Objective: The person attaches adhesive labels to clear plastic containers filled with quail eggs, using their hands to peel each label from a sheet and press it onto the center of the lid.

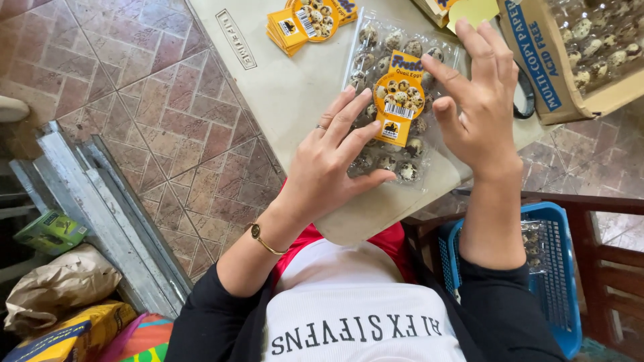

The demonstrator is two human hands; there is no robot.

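Both forearms reach forward from dark pushed-up sleeves; the left hand (333, 157) lies palm down, fingers stretched flat and close together, thumb spread to the side, a ring on one finger, a thin bracelet at the wrist; the right hand (477, 107) hovers with fingers loosely spread and slightly bent, gripping nothing.

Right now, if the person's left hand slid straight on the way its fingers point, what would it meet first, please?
Probably the yellow paper label on the clear plastic pack of speckled eggs. The left hand lies flat on that pack, fingers aimed up-right towards the label, almost touching its edge; depth is hard to judge.
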